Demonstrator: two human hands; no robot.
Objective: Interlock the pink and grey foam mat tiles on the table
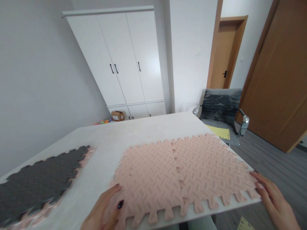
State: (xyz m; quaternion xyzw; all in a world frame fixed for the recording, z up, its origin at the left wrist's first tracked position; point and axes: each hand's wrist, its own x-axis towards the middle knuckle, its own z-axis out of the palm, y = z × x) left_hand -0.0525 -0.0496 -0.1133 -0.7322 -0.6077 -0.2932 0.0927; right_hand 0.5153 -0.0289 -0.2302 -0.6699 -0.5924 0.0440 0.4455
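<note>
1. My left hand [103, 209] lies flat and relaxed, fingers [114, 191] spread and grasping nothing. It presses on the near left corner of the left pink foam tile [146, 179], with the thumb on the tile's toothed edge.

2. My right hand [275, 198] is also loose, palm down. Its fingertips touch the right edge of the right pink foam tile [211, 166], close to the corner of the worktop [107, 150]. I cannot tell whether any finger curls under the tile.

3. The two pink tiles lie flat on the worktop, locked side by side along a toothed seam down the middle. Their near teeth reach the worktop's front edge and the right tile runs close to its right edge.

4. What could go wrong, as I judge it: with both hands only resting on the outer edges, an uneven push could buckle the seam or pop its teeth apart. A shove to the right or toward me could slide the joined tiles off the edge.

5. Farther out, well apart on the left, a grey foam tile [38, 185] lies on top of pink ones. Beyond the worktop are an office chair [220, 108] with a yellow sheet [222, 131] on its seat, a white wardrobe [129, 57] and brown doors [280, 80].
</note>
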